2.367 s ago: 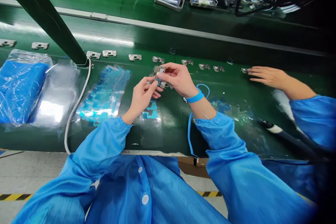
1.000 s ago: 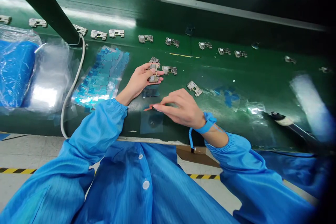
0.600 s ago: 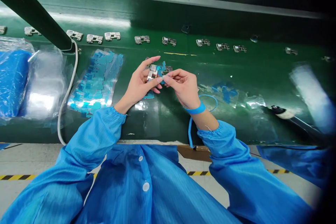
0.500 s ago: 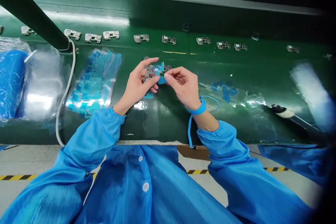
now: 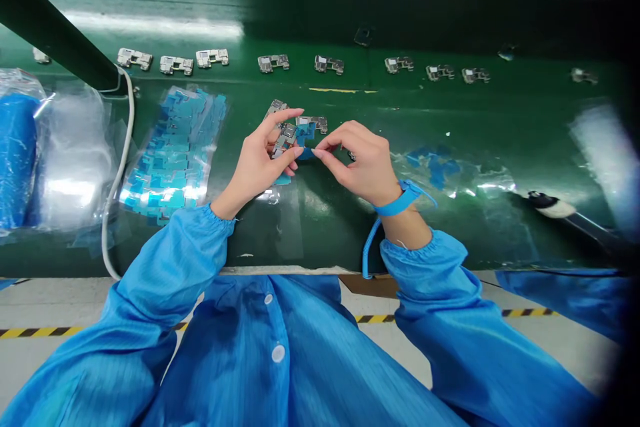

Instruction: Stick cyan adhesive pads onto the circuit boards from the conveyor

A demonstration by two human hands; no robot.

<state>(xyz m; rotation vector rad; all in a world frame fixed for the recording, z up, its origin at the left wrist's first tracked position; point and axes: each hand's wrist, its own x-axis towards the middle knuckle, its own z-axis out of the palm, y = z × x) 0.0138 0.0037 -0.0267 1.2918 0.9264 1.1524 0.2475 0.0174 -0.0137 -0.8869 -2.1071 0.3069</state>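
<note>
My left hand (image 5: 260,157) is closed around a small phone circuit board (image 5: 285,135), its thumb in front. A piece of blue film (image 5: 306,135) sticks out from the board's right side. The thumb and index finger of my right hand (image 5: 357,160) pinch the lower right end of this film, and a blue strap circles that wrist. Just beyond the fingers, a second circuit board (image 5: 315,123) shows partly behind the film. Another board (image 5: 277,107) is half hidden behind my left index finger.
Further circuit boards (image 5: 273,63) lie in a row along the green bench (image 5: 260,240). To the left are a sheet of blue film pieces (image 5: 175,147), clear plastic bags (image 5: 70,160) and a white cable (image 5: 120,180). Blue scraps (image 5: 435,167) and a black-and-white handled tool (image 5: 550,205) lie right.
My right hand has shifted slightly to the right, and the film between my hands now looks stretched out. My left hand has hardly moved. The view has shifted a little.
</note>
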